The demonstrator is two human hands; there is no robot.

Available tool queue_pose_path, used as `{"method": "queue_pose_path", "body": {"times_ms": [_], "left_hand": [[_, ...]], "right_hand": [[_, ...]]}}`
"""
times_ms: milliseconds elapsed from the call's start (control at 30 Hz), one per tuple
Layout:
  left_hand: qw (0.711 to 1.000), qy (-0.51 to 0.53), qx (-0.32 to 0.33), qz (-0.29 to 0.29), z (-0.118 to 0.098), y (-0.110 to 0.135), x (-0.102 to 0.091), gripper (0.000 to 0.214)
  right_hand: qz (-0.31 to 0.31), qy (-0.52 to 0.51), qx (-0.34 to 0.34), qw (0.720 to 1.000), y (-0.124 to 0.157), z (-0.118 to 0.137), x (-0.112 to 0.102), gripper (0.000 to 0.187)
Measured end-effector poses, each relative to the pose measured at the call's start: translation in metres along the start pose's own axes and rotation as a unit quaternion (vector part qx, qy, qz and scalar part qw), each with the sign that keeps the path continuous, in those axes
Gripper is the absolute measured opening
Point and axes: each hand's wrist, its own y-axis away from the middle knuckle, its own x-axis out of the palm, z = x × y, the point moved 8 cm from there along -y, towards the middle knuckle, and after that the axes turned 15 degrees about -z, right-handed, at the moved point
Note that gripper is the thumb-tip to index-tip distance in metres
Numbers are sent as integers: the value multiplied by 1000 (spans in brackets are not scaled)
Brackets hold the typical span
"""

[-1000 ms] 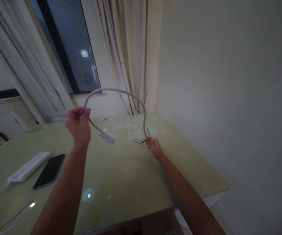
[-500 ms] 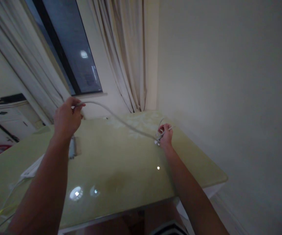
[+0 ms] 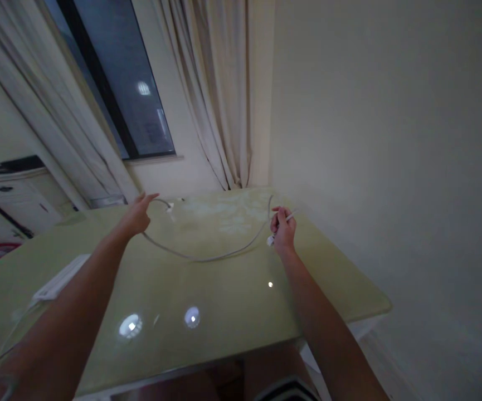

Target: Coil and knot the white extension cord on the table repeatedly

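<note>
A thin grey cable sags in a wide curve between my two hands, low over the table. My left hand, at the far left part of the table, is closed on the cable. Beyond its fingertips a short end of the cable sticks out to a small pale connector. My right hand is closed around gathered cable on the right side. A white plug shows just below its fingers, and a loop of cable rises behind them. How many strands it holds is hidden.
The glossy yellow-green table meets the wall on the right. A white flat object with a cord lies beside my left forearm. Curtains, a dark window and a white cabinet stand behind.
My left hand has moved lower and away from me. The cable has gone from a raised arc to a downward sag, and its connector end now shows. My right hand stays nearly in place.
</note>
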Motion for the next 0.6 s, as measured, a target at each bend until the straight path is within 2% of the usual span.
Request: {"method": "queue_pose_path", "body": {"times_ms": [100,233,333,400,433,500,600], "left_hand": [[999,-30,-29,4,19,19,23,84],[994,-83,-65,-3,52,45,40,79],[978,-142,-145,58,87,71,58,67],[966,-150,-186,96,95,86,69,62],[966,-142,-192,98,89,91,74,59],[975,-99,-187,66,58,95,81,51],[984,82,-158,4,-29,100,96,40]], "right_hand": [[23,-2,25,999,4,-4,5,42],[31,-6,53,998,9,-11,9,42],[40,-20,110,993,15,-22,13,42],[45,-38,164,985,19,-29,17,38],[46,-51,194,979,23,-33,19,35],[49,-77,253,963,32,-38,24,26],[87,-91,329,936,55,-43,38,23]]}}
